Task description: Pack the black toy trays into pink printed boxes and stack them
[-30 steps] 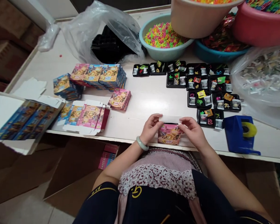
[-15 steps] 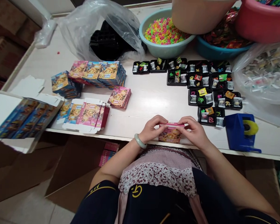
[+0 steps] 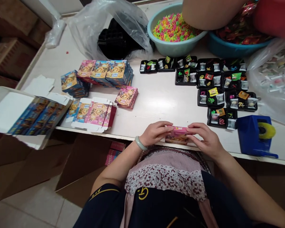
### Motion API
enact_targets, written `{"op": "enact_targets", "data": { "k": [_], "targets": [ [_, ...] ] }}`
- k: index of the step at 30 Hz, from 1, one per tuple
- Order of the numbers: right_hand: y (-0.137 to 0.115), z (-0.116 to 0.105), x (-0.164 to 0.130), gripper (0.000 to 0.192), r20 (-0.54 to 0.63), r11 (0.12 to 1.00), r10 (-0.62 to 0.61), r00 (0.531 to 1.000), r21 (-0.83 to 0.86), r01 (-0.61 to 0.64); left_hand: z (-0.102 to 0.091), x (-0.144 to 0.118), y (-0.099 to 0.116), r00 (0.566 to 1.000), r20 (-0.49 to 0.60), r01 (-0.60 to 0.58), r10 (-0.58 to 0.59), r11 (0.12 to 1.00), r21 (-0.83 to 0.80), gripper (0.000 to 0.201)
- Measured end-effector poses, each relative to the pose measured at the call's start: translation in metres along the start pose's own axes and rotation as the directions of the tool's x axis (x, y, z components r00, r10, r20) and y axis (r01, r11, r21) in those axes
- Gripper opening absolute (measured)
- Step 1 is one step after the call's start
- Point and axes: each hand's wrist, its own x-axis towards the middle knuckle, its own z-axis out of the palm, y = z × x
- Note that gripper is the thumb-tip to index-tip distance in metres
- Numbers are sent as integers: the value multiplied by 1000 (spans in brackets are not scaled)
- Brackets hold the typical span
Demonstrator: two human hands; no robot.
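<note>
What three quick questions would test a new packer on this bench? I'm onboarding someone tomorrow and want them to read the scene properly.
1. True or false: both hands grip the same pink box.
2. Which stands nearest the right hand? A) blue tape dispenser B) green basin C) clear plastic bag
3. Fill in: the left wrist wears a pale green ____.

Key
1. True: the left hand and right hand hold the pink box at the edge of the table.
2. A: the blue tape dispenser is closest; the green basin and clear plastic bag lie at the far side.
3. bangle.
</note>
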Motion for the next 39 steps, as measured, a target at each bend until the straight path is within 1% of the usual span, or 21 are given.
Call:
{"op": "enact_targets", "data": {
  "k": [3, 5, 7, 9, 11, 13, 14, 18, 20, 22, 23, 25, 27, 29, 30, 31, 32, 34, 36, 38, 39],
  "targets": [
    [3, 6, -4, 21, -25, 996, -64, 998, -63, 62, 5, -3, 1, 999, -36, 25, -25, 1000, -8, 23],
    [4, 10, -4, 21, -63, 993, -83, 995, -88, 77, 14, 0, 5, 986, -84, 129, -145, 977, -171, 16],
    [5, 15, -3, 22, -98, 992, -91, 991, -98, 82, 23, 5, 10, 938, -99, 272, -333, 880, -390, 13],
    [7, 17, -4, 21, -129, 993, -87, 988, -89, 76, 31, 9, 13, 870, -85, 367, -486, 752, -548, 20],
    [9, 20, -5, 21, -152, 995, -81, 985, -65, 72, 34, 11, 14, 814, -103, 408, -572, 688, -601, 26],
    [9, 25, -5, 20, -172, 998, -64, 983, -32, 60, 32, 9, 12, 790, -132, 423, -599, 687, -590, 29],
    [9, 28, -5, 19, -184, 999, -49, 982, -12, 48, 29, 8, 11, 796, -132, 429, -591, 704, -565, 29],
    [5, 33, -5, 22, -198, 996, 23, 980, 89, -6, 16, 7, 4, 884, -62, 402, -464, 822, -404, 32],
    [7, 22, -11, 31, -177, 991, 65, 982, 130, -42, 15, 14, 0, 890, -118, 382, -441, 861, -335, 32],
    [13, -3, -26, 37, -235, 990, 122, 964, 93, -103, 22, 25, -1, 863, -235, 373, -447, 878, -301, 28],
    [17, -19, -37, 34, -311, 988, 155, 938, 25, -155, 27, 31, -1, 850, -276, 371, -449, 882, -292, 28],
    [23, -58, -64, 25, -498, 924, 210, 841, -181, -338, 38, 41, 1, 845, -303, 366, -440, 890, -271, 28],
    [27, -93, -90, 25, -626, 739, 263, 734, -359, -570, 45, 48, 3, 859, -286, 365, -425, 900, -239, 29],
    [33, -119, -108, 27, -655, 544, 341, 674, -447, -710, 48, 52, 3, 865, -276, 369, -418, 904, -214, 29],
    [36, -127, -114, 27, -645, 491, 386, 659, -461, -739, 49, 52, 3, 867, -273, 371, -417, 905, -206, 29],
    [41, -132, -118, 27, -630, 477, 428, 648, -452, -754, 48, 52, 2, 869, -268, 372, -416, 906, -199, 29],
    [45, -134, -121, 28, -619, 499, 460, 637, -413, -762, 48, 52, 1, 870, -269, 372, -412, 909, -189, 29],
    [53, -133, -124, 30, -622, 608, 514, 590, -221, -763, 48, 51, 1, 871, -283, 368, -401, 915, -164, 29],
    [59, -125, -128, 36, -639, 698, 594, 488, 109, -708, 49, 50, 1, 869, -302, 363, -391, 920, -145, 28],
    [62, -116, -133, 40, -616, 696, 688, 385, 408, -591, 50, 49, 1, 870, -311, 353, -382, 924, -146, 28],
    [62, -111, -135, 40, -607, 687, 709, 359, 480, -546, 51, 49, 1, 873, -311, 345, -376, 926, -153, 28]
  ]
}}
